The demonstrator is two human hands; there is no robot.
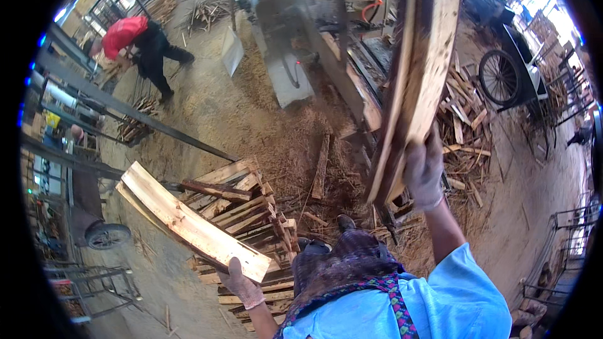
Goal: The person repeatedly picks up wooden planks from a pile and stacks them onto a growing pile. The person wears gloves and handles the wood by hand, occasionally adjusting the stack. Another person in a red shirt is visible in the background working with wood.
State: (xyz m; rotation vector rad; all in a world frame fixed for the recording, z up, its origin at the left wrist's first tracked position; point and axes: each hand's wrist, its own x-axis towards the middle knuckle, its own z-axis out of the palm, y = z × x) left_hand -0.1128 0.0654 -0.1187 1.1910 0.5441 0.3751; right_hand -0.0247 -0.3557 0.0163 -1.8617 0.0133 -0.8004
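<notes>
My left hand (242, 284), in a pale work glove, is closed on the near end of a light wooden plank (188, 220). That plank slants away to the left above a stack of cut wood pieces (248, 198), and the edge of another board shows beneath it. On the right, my gloved right hand (426, 172) grips a long wooden board (436, 56) by its lower part. It reaches up past the top of the view, with dark bark along one side. A second strip lies along it; motion blurs their edges.
A machine (301, 44) stands ahead, with sawdust (251, 113) around its base. Scrap wood (465, 113) is heaped at the right, near a spoked-wheel cart (500, 78). A person in a red top (125, 36) bends over at the far left. A metal bar (157, 127) crosses the left side.
</notes>
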